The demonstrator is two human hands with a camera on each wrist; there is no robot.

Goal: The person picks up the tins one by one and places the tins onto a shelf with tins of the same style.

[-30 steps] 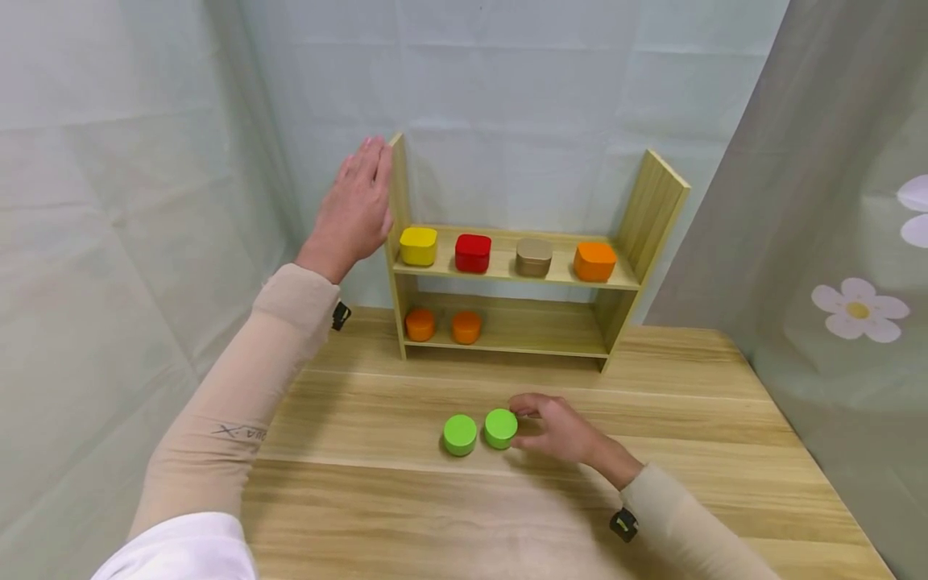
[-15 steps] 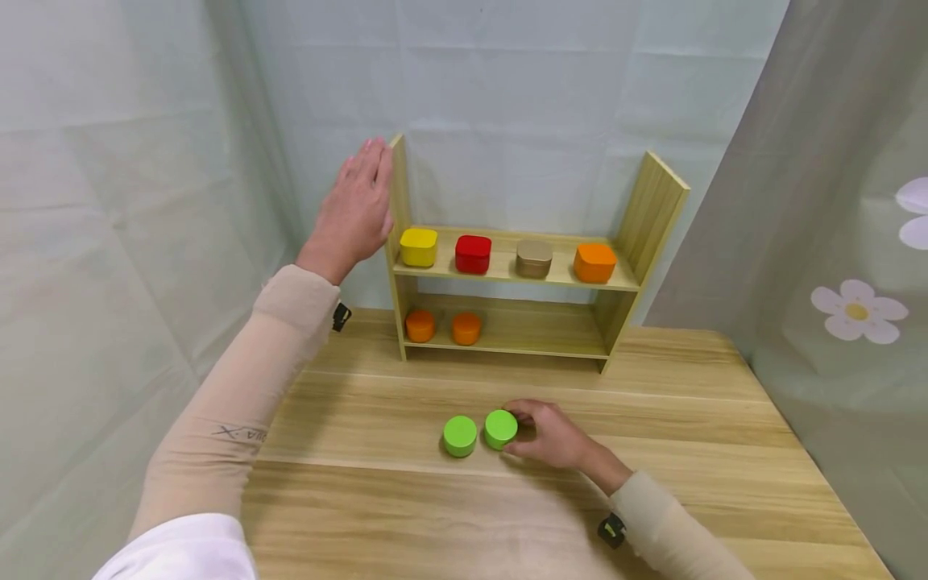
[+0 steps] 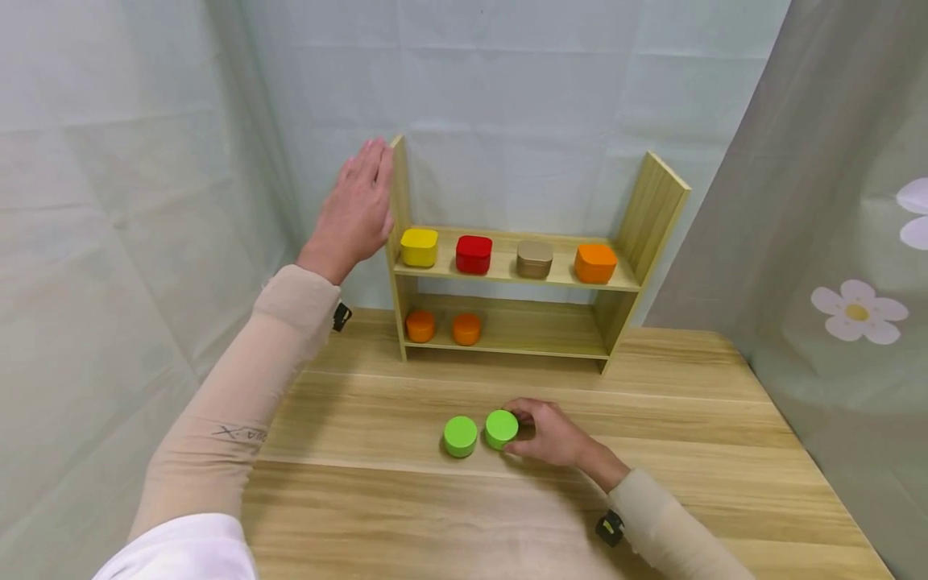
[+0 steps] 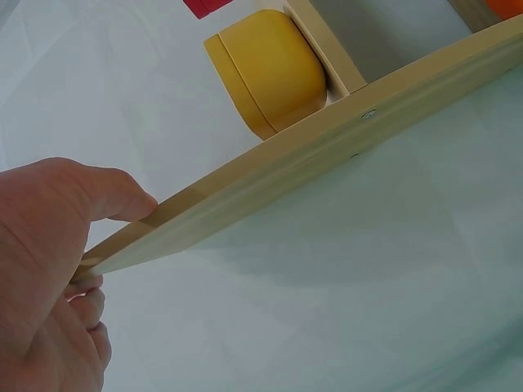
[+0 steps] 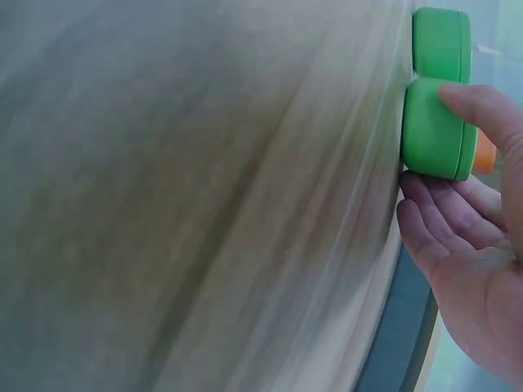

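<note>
Two round green tins stand side by side on the wooden table [image 3: 406, 515]. My right hand [image 3: 535, 428] grips the right green tin [image 3: 501, 428], with the thumb and curled fingers round its side. In the right wrist view the same hand [image 5: 478, 245] wraps this tin [image 5: 433, 131], and the other green tin [image 5: 441, 41] touches it beyond. The left green tin [image 3: 460, 436] is free. My left hand [image 3: 357, 208] lies flat, fingers straight, against the outer face of the shelf's left side panel [image 3: 398, 181]. In the left wrist view its thumb [image 4: 106, 192] rests on the panel's edge [image 4: 327, 155].
The small wooden shelf [image 3: 507, 348] stands at the back of the table. Its upper board carries a yellow tin [image 3: 419, 246], a red one [image 3: 474, 254], a tan one [image 3: 534, 258] and an orange one [image 3: 595, 263]. Two round orange tins [image 3: 420, 325] sit below. A flowered curtain [image 3: 855, 310] hangs at the right.
My right hand and forearm have shifted a little to the left, and its fingers have settled round the right green tin. The left hand has stayed on the shelf panel.
</note>
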